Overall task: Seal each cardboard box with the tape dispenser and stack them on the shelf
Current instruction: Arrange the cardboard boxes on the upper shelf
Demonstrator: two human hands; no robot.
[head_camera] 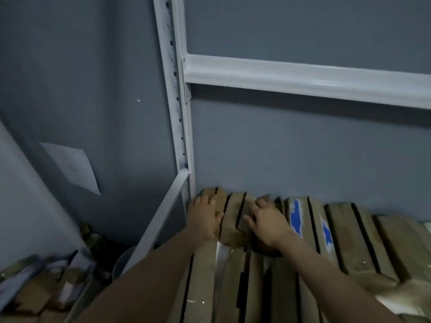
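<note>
Shows dull tan-brown on the cardboard boxes (pixel 345 229), split by dark stripes of gap, ragged blue-and-white patches (pixel 295 216) on two of them, glossy white on the shelf frame (pixel 303 76), flat grey-blue on the wall (pixel 303 148), pale grey-white on a paper sheet (pixel 72 166).

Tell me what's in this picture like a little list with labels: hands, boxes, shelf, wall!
left hand: rests on the left side of a cardboard box in the shelf's back left corner
right hand: fingers spread on that box's right side
other boxes: packed in rows beside it; two show blue patches
shelf: white metal frame
wall: grey, with a sheet of paper on it
</note>
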